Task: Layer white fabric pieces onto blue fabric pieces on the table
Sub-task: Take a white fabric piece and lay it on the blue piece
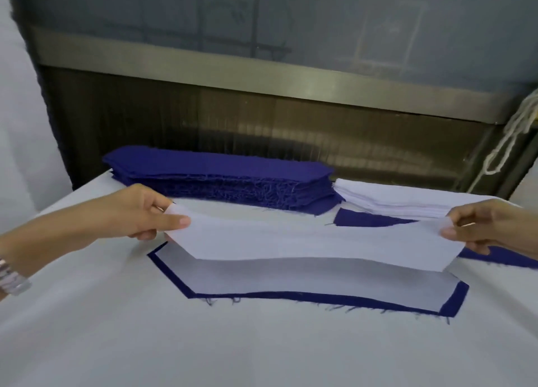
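The desk (262,351), covered in pale cloth, fills the lower half of the view from 3 o'clock round to 9 o'clock. At its far edge, toward 11 o'clock, lies a thick stack of blue pieces (221,179), long and frayed along the near side. Just beside it, toward 2 o'clock, sits a lower stack of white pieces (407,200), its edge touching the blue stack's end.

At the centre a long white piece (305,241) with angled ends hangs stretched between both hands, raised off the desk and casting a shadow below. Under it, toward 6 o'clock, a blue piece (320,297) lies flat on the desk with a white piece (291,276) already laid on it, so that the blue shows only as a narrow border along the near side and both ends. Another blue piece (369,220) lies flat between the white stack and the held piece, partly hidden by it.

The left hand (139,211), at 9 o'clock, pinches one end of the raised white piece, thumb on top and the curled fingers beneath. The right hand (489,226), at 3 o'clock, pinches the other end in the same way, thumb over the cloth, fingers curled under.

A metal wristband (13,279) sits on the left wrist at 8 o'clock.
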Available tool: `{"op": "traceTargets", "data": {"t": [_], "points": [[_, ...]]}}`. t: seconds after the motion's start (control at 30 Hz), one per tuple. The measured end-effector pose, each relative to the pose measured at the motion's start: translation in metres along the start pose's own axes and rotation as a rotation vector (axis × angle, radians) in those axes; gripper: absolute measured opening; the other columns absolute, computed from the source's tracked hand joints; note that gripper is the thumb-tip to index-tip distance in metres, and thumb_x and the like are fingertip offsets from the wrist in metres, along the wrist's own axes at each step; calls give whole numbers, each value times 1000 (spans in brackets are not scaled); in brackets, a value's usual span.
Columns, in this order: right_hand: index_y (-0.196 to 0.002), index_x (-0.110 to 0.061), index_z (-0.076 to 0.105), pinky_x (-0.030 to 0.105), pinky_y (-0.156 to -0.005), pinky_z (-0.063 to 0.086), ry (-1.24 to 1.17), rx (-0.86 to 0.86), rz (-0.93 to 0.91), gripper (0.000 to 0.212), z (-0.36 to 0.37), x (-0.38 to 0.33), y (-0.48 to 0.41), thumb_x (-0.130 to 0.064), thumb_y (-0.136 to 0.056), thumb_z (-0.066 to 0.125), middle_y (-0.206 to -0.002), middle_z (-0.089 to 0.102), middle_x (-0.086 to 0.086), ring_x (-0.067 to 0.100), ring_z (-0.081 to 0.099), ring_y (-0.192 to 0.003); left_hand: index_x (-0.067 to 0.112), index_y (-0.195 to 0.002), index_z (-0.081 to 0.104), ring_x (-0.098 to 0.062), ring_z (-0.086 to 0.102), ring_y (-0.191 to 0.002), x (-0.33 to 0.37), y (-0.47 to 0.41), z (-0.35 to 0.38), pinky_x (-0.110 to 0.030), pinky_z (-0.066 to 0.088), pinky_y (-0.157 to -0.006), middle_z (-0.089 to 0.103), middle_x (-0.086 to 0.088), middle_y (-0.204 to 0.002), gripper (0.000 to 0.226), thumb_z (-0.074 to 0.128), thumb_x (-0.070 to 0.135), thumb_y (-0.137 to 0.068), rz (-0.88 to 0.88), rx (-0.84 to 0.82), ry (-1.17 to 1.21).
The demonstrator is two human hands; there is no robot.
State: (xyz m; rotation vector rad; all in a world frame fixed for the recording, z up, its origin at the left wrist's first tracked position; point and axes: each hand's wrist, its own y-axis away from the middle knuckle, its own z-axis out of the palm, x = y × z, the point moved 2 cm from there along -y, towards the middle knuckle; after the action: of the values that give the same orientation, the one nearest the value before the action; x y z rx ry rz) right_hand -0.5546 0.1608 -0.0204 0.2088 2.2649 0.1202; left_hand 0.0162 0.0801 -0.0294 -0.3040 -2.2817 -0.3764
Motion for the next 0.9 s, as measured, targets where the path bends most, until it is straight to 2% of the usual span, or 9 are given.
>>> {"op": "traceTargets", "data": {"t": [0.1,0.27,0.4,0.5,0.63,0.77,0.9], "points": [[-81,-5,72,24,-50,48,54,-59,31,64,14,5,3,-56,-51,95,-68,64,18,20,54,-52,26,-78,79,-10,37,-47,-14,5,3,-11,30,-43,54,-8,-61,42,74,64,-60,-45,-32,-26],[-87,-3,73,24,-52,49,27,-133,22,66,27,12,7,-55,-53,95,-72,65,17,20,58,-58,10,-84,75,-17,36,-51,-29,0,6,-9,35,-42,57,-15,-68,73,78,76,-52,-82,-40,-36],[-87,-7,73,23,-53,49,62,-195,35,58,31,12,9,-51,-56,94,-75,67,15,19,60,-61,16,-63,67,-16,34,-45,-30,-1,11,-9,35,-43,54,-17,-56,57,74,72,-53,-84,-10,-54],[-87,-11,74,22,-53,48,82,-223,61,50,30,16,8,-49,-60,93,-79,68,15,16,60,-60,11,-62,58,-16,35,-44,-32,-2,13,-12,37,-46,68,-27,-72,61,74,69,-56,-75,11,-68],[-90,-12,74,20,-52,46,107,-243,82,48,27,25,4,-49,-66,91,-82,68,19,15,55,-54,19,-53,47,-14,34,-38,-29,-2,15,-15,37,-45,73,-17,-69,56,75,67,-55,-78,18,-85],[-93,-10,71,18,-53,43,126,-265,71,47,28,33,2,-50,-73,87,-86,66,25,15,49,-53,13,-64,43,-14,35,-38,-28,-3,17,-15,37,-42,74,-6,-63,61,73,66,-57,-101,36,-117],[-92,-13,72,17,-53,43,122,-277,59,45,30,31,3,-52,-74,85,-86,67,23,14,50,-53,5,-79,60,-14,37,-39,-30,-4,19,-14,36,-39,76,-2,-67,70,72,70,-55,-137,70,-114]]}}
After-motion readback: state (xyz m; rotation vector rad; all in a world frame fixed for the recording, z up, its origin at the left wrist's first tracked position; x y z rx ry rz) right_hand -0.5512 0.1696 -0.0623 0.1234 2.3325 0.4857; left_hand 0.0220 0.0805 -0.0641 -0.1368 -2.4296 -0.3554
